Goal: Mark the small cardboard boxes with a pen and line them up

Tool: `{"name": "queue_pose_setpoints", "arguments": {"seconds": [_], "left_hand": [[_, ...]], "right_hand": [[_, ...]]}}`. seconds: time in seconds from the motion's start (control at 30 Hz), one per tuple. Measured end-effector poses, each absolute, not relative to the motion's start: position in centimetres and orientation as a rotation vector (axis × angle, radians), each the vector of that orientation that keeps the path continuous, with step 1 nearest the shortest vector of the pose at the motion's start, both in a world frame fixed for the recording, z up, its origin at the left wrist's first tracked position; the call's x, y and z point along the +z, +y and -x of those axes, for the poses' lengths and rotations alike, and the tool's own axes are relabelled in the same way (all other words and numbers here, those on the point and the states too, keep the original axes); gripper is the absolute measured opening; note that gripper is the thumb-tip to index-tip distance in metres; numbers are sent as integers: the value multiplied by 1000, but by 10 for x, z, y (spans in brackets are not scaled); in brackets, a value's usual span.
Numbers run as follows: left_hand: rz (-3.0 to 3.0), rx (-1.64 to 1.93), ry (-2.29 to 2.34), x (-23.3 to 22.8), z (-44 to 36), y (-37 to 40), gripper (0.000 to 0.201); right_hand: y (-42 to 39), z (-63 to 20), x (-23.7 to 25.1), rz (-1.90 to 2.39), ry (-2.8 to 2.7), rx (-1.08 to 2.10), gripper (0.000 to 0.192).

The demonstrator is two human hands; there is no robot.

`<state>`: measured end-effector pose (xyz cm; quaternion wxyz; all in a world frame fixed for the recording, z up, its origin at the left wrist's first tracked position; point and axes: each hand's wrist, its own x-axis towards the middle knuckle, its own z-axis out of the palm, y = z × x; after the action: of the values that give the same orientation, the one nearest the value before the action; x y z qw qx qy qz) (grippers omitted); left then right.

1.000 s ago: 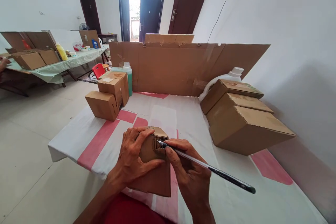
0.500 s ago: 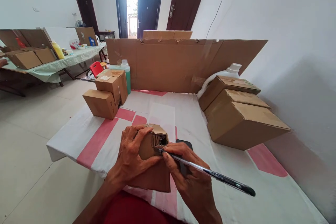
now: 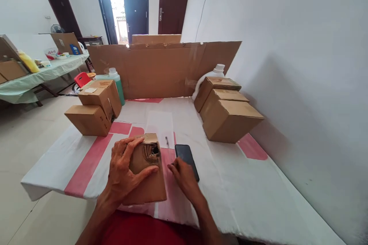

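Box point(image 3: 146, 189) gripped by L hand point(image 3: 123, 166); R hand point(image 3: 183, 175) pinches pen point(image 3: 167, 142) nr phone point(image 3: 186, 154).

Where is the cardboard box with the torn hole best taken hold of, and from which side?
Probably by the left side of the box, coming from the left, where the left hand holds it. The torn hole lies toward its far right corner, so the ragged cardboard there may give way under a grip.

pen point(image 3: 168, 148) blurred, white jug point(image 3: 213, 73) partly hidden
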<state>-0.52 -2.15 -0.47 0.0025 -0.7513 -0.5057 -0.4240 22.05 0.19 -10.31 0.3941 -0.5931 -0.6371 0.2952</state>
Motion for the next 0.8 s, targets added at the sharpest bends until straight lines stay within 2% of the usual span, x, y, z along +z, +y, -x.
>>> {"name": "queue_pose_setpoints", "arguments": {"seconds": [0.1,0.37,0.43,0.67,0.8], "left_hand": [[2349,-1324,-1549,-5,7,-20,64],[2343,-1331,-1543,-7,7,-20,64],[2335,-1338,-1550,-7,7,-21,63],[2344,-1348,-1571,-10,6,-26,70],[2319,-1360,-1586,-13,4,-28,72]], "right_hand": [[-9,-204,-120,1636,-1629,632,34],[-13,-231,-105,2026,-1664,451,17],[-10,-242,-107,2176,-1618,440,20],[13,-255,-126,2203,-1426,682,48],[18,-257,-135,1980,-1321,916,36]]}}
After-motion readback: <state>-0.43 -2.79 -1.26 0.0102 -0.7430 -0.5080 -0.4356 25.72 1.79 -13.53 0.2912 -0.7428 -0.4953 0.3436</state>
